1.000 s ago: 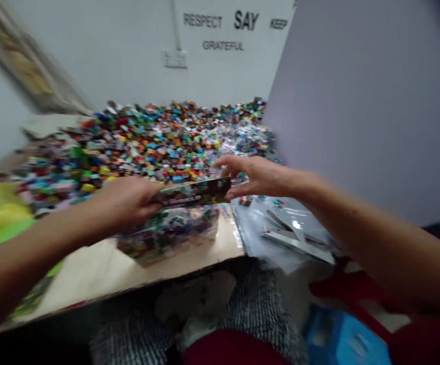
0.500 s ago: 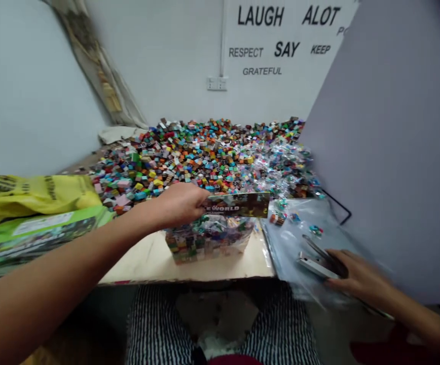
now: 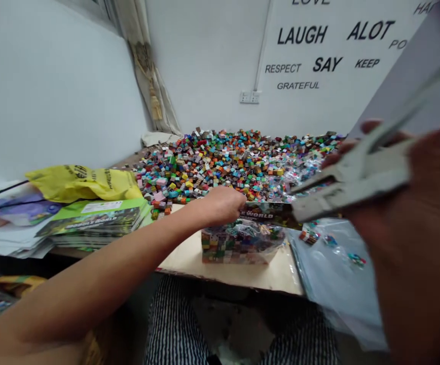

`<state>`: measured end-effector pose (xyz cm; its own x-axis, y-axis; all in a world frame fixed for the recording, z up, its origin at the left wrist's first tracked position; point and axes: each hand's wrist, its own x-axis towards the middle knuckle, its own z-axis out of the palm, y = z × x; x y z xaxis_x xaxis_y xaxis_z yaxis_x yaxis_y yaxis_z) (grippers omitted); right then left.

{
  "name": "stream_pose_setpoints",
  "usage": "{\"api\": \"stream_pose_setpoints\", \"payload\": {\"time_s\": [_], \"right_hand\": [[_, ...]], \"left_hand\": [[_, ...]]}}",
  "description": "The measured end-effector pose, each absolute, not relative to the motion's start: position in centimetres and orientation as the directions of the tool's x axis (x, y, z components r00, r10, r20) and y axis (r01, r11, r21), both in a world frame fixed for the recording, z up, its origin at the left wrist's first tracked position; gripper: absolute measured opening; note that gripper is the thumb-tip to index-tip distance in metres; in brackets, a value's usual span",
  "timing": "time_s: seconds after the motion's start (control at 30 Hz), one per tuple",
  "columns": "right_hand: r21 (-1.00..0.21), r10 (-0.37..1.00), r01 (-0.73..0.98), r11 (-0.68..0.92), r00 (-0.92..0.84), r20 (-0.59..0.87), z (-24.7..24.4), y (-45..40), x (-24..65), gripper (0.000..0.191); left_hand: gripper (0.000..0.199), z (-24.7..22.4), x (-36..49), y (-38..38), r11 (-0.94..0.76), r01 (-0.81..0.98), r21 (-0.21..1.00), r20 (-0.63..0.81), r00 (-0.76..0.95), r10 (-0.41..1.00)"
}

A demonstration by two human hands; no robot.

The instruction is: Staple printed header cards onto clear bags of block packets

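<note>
My left hand (image 3: pixel 225 205) is closed on the left part of a dark printed header card (image 3: pixel 265 215), which is folded over the top of a clear plastic bag (image 3: pixel 239 247). Small colourful toy blocks fill the bag, which stands upright on the table. Raised close to the camera and slightly blurred, my right hand (image 3: pixel 402 243) grips a grey plier stapler (image 3: pixel 372 175). The stapler's jaws point left and overlap the card's right end in the picture; I cannot tell whether they touch it.
A wide heap of small blocks (image 3: pixel 220 162) covers the back of the table, with small clear packets at its right. Clear plastic sheets (image 3: pixel 341 284) lie at right. Stacked green printed cards (image 3: pixel 102 220) and a yellow bag (image 3: pixel 83 182) sit at left.
My right hand has lifted the stapler from low over the plastic sheets up to the card's right end. My left hand still holds the card. The camera view has turned left.
</note>
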<state>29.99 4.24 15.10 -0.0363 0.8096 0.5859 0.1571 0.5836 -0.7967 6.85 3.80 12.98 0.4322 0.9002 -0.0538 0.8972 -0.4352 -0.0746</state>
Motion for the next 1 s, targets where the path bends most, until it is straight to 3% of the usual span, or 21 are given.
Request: {"api": "stream_pose_setpoints", "payload": {"time_s": [0.03,0.07,0.13,0.33,0.77,0.87,1.0], "right_hand": [[-0.841,0.847,-0.105,0.530,0.012,0.532,15.8,3.9,27.2,0.052],[-0.846,0.873,-0.241,0.476,0.011,0.488,16.2,3.8,25.0,0.043],[-0.848,0.911,-0.378,0.370,-0.033,0.412,16.2,4.0,22.0,0.035],[-0.915,0.919,-0.194,0.353,-0.112,0.378,14.4,5.3,20.2,0.036],[-0.882,0.889,0.132,0.452,-0.147,0.433,10.7,5.9,18.6,0.053],[-0.885,0.893,0.120,0.449,-0.104,0.439,10.9,6.0,18.6,0.060],[-0.886,0.876,-0.024,0.463,-0.139,0.461,11.7,6.4,18.8,0.064]], "left_hand": [[0.019,12.9,6.9,3.8,-0.439,0.895,-0.076,-0.049,0.436,0.899],[0.020,12.8,6.9,3.8,-0.442,0.894,-0.073,-0.045,0.440,0.897],[0.022,12.6,6.9,3.9,-0.441,0.896,-0.052,-0.047,0.439,0.897],[0.029,12.0,6.9,4.3,-0.424,0.906,-0.017,-0.037,0.423,0.905],[0.029,12.3,7.0,3.9,-0.482,0.876,0.009,-0.054,0.482,0.875],[0.031,12.1,6.7,4.0,-0.490,0.871,0.014,-0.051,0.490,0.870],[0.030,11.7,6.4,4.1,-0.507,0.861,0.050,-0.010,0.508,0.861]]}}
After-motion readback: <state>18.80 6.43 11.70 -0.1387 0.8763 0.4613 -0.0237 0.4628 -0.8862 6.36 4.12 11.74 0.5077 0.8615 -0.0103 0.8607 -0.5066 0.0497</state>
